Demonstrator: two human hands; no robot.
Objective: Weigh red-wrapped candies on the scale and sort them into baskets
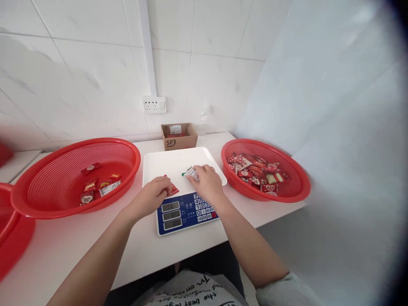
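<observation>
A digital scale with a white weighing tray stands in front of me. Over the tray's left front part, my left hand has its fingers closed on a red packet, which shows past the fingertips. My right hand is further right above the tray, thumb and fingers closed round a small white packet with a green end and printed marks. The digits on the scale's display are too faint to read surely.
On the left, a red plastic basket holds several wrapped packets. Another red basket on the right holds a bigger heap. Behind the scale are a cardboard box and a clear bottle. The table's front edge is near my body.
</observation>
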